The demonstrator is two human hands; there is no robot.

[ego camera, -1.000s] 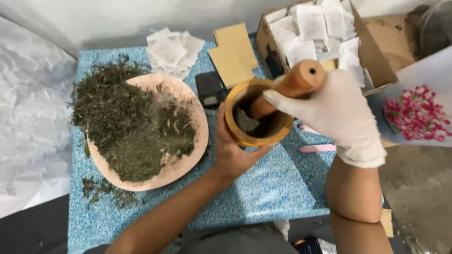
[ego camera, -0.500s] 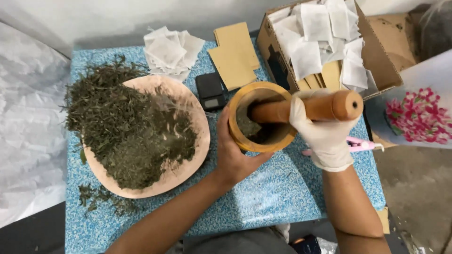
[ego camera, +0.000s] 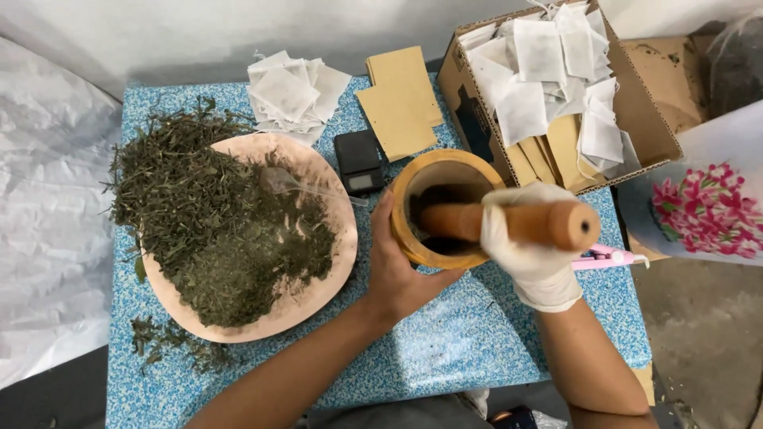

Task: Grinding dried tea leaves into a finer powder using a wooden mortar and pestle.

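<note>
Bare left hand [ego camera: 401,270] cups a round wooden mortar [ego camera: 439,208]; white-gloved right hand [ego camera: 531,248] clamps a thick wooden pestle [ego camera: 509,224] inside it.

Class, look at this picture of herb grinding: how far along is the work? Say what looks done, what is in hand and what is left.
Done: some filled white sachets lie in the cardboard box. In hand: the gloved right hand grips the wooden pestle inside the mortar, which the bare left hand steadies; dark material lies in it. Left: a large heap of dried herbs remains on the round tray, and flat sachets lie beyond it.
</note>
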